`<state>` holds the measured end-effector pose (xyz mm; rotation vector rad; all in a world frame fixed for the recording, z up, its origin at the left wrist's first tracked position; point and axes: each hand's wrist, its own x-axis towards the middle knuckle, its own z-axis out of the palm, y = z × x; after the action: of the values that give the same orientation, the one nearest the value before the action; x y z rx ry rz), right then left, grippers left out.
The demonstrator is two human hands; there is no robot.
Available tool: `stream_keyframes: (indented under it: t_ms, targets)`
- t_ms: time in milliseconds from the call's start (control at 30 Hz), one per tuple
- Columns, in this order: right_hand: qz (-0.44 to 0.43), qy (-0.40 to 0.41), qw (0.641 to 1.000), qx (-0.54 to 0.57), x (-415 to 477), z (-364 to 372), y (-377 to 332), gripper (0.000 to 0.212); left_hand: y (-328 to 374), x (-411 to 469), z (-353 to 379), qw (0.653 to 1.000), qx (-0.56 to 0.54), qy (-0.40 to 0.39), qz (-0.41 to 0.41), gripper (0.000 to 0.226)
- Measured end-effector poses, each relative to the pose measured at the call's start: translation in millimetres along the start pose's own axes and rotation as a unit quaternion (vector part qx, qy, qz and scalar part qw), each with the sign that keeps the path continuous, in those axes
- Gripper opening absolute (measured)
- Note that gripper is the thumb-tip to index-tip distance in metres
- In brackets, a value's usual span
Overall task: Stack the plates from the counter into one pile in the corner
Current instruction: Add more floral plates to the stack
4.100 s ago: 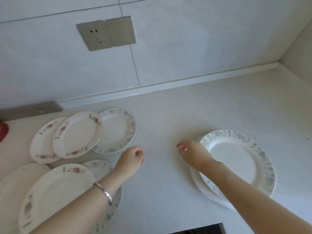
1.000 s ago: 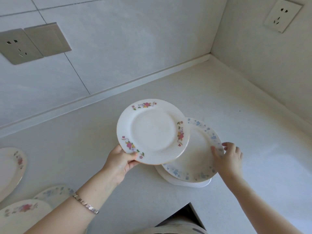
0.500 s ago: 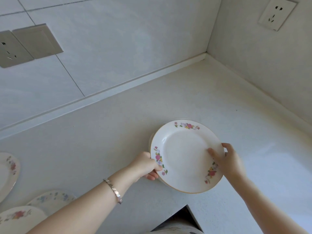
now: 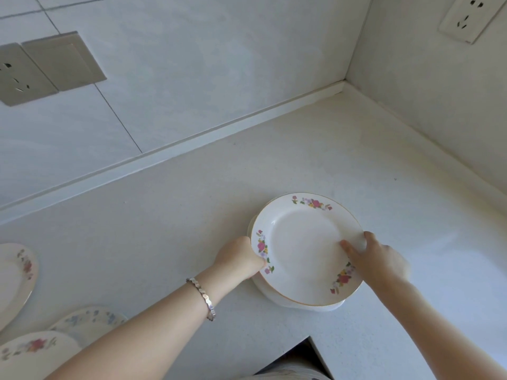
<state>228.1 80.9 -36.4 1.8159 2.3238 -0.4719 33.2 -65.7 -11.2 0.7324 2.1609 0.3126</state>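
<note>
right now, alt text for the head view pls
Two bare hands, left hand and right hand, hold a pink-flowered plate on top of a small pile on a white counter near the corner. More plates lie at the far left.

pink-flowered plate (image 4: 304,248) | flat atop pile (image 4: 310,305) | three plates (image 4: 16,272) far left

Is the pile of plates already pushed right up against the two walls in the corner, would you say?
No, the pile sits out on the open counter, with bare surface between it and both walls.
</note>
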Motion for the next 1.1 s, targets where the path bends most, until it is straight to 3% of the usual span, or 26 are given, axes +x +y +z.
stream_keyframes:
  t_ms: [133, 367, 433, 500, 600, 733, 833, 933, 1000, 1100]
  targets:
    - [-0.001, -0.002, 0.999, -0.046, 4, 0, 0, 0.061, 0, -1, 1, 0.997, 0.060, 0.036, 0.024, 0.010]
    - [-0.004, -0.012, 0.996, -0.091, -1, -11, -13, 0.062, -15, -4, 13, 0.997, 0.030, 0.059, 0.037, 0.017]
    - [-0.039, 0.001, 0.995, -0.096, -11, -21, -33, 0.065, -27, -4, 11, 0.995, 0.023, 0.089, 0.034, 0.025]
    - [-0.128, -0.001, 0.990, -0.052, -30, -23, -61, 0.060, -48, -7, 2, 0.991, -0.006, 0.133, 0.023, 0.029]
    - [-0.257, -0.076, 0.963, 0.006, -66, -9, -110, 0.048, -100, -20, -13, 0.979, -0.048, 0.199, -0.002, 0.012]
    - [-0.331, -0.231, 0.914, 0.045, -114, 33, -185, 0.037, -191, -49, -36, 0.952, -0.103, 0.272, -0.094, 0.015]
    - [-0.337, -0.300, 0.891, 0.049, -150, 80, -233, 0.037, -259, -75, -50, 0.924, -0.149, 0.311, -0.165, 0.010]
    - [-0.321, -0.354, 0.878, 0.011, -183, 125, -271, 0.050, -313, -100, -60, 0.900, -0.184, 0.336, -0.209, 0.011]
    - [-0.286, -0.384, 0.878, 0.007, -199, 148, -292, 0.056, -339, -112, -63, 0.899, -0.165, 0.340, -0.224, 0.007]
    - [-0.239, -0.379, 0.894, 0.016, -212, 173, -312, 0.054, -368, -117, -68, 0.906, -0.101, 0.345, -0.226, 0.020]
